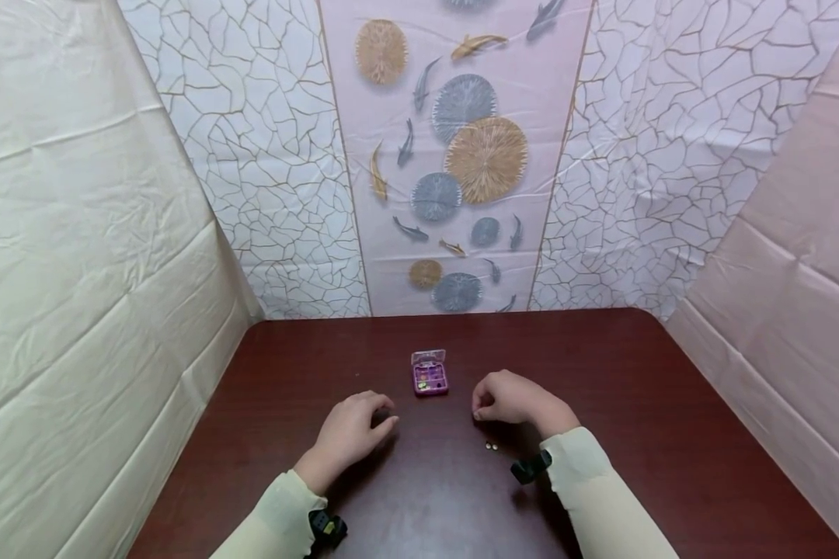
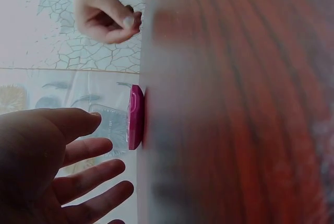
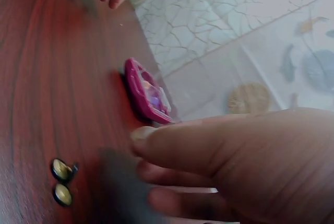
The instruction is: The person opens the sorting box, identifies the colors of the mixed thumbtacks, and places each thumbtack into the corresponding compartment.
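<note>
A small magenta case (image 1: 429, 379) lies on the table with its clear lid raised, tiny colourful pieces in its compartments. My left hand (image 1: 353, 427) hovers just left and in front of it, fingers spread and apart from the case. To the right, my right hand (image 1: 510, 396) is above the table, its fingers bent and the thumb near the index finger. Whether a tiny thing sits between those fingertips cannot be seen. Two small round gold-and-black pieces (image 3: 61, 182) lie side by side on the table below the right hand.
The dark red-brown wooden table (image 1: 566, 341) has a shiny top. Cream cloth (image 1: 98, 233) hangs on the left, and pinkish cloth (image 1: 776, 256) on the right. A patterned curtain (image 1: 454, 155) stands behind the far edge. Each wrist carries a small black camera.
</note>
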`<state>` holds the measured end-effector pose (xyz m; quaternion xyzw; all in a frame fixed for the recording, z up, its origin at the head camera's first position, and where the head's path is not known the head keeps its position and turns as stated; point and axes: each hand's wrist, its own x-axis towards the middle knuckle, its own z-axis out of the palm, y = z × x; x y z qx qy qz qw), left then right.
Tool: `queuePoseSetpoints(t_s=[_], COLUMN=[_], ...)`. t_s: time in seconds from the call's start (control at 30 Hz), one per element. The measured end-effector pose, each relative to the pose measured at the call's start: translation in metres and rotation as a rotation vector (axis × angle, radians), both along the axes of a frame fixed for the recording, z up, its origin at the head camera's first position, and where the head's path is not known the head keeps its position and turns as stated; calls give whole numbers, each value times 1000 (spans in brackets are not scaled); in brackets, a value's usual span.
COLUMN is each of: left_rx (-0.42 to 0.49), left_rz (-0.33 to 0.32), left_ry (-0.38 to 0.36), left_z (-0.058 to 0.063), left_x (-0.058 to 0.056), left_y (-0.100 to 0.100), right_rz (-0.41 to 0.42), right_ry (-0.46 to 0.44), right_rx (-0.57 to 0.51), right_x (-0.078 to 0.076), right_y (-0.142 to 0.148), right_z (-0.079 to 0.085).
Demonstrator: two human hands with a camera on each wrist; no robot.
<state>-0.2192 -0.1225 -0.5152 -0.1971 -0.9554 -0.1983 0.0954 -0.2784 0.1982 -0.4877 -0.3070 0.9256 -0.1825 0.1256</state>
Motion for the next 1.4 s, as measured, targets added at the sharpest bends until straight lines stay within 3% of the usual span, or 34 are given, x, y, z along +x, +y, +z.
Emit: queuePoseSetpoints(t_s=[0.27, 0.53, 0.9, 1.4], left_rx=[5, -11, 6, 6], left_rz=[-6, 0, -4, -11], left_ry=[5, -2, 0, 16], left_z=[2, -5, -1, -5], left_x=[-1, 2, 2, 3], left_y=[4, 2, 2, 1], right_rz=[62, 77, 53, 49], right_ry=[-74, -78, -45, -23], right_rx=[3, 2, 45, 54], right_x=[15, 29, 31, 34], right_y=[18, 12, 4, 0], right_z=[5, 0, 1, 3])
